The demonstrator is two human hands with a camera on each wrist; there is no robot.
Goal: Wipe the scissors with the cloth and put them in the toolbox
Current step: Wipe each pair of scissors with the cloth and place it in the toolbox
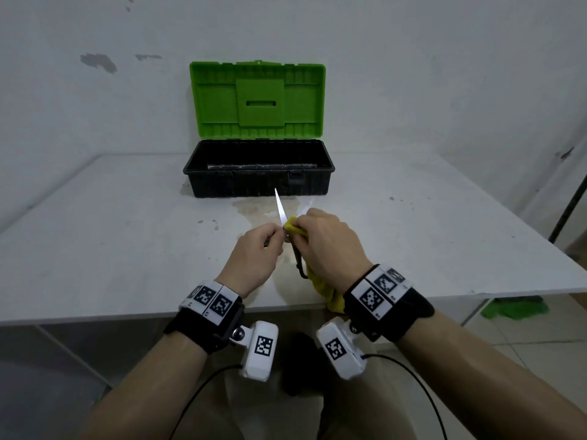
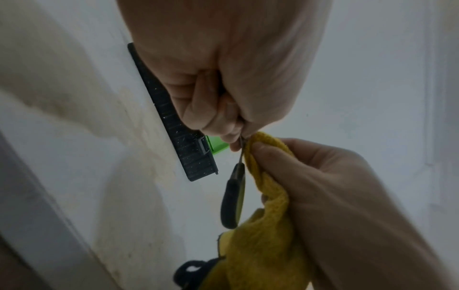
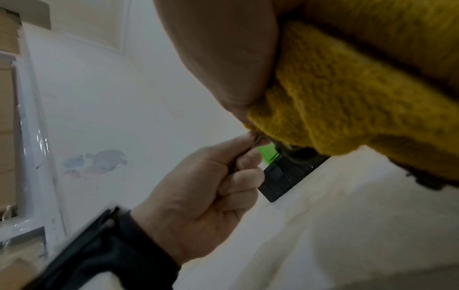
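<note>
The scissors (image 1: 280, 208) are held above the table with their blades spread and pointing toward the toolbox; the second blade is blurred. My left hand (image 1: 274, 241) grips one handle in a closed fist. My right hand (image 1: 301, 225) pinches the yellow cloth (image 1: 330, 293) round the scissors near the pivot, and the cloth's loose end hangs below the wrist. In the left wrist view the free black handle (image 2: 234, 196) hangs beside the cloth (image 2: 263, 245). The toolbox (image 1: 259, 185) stands open behind, with a black base and a raised green lid (image 1: 257, 96).
A brownish stain (image 1: 254, 211) marks the white table (image 1: 127, 233) just in front of the toolbox. The table's front edge runs under my wrists. A dark pole (image 1: 568, 211) and a green cloth (image 1: 514, 309) on the floor are at the right.
</note>
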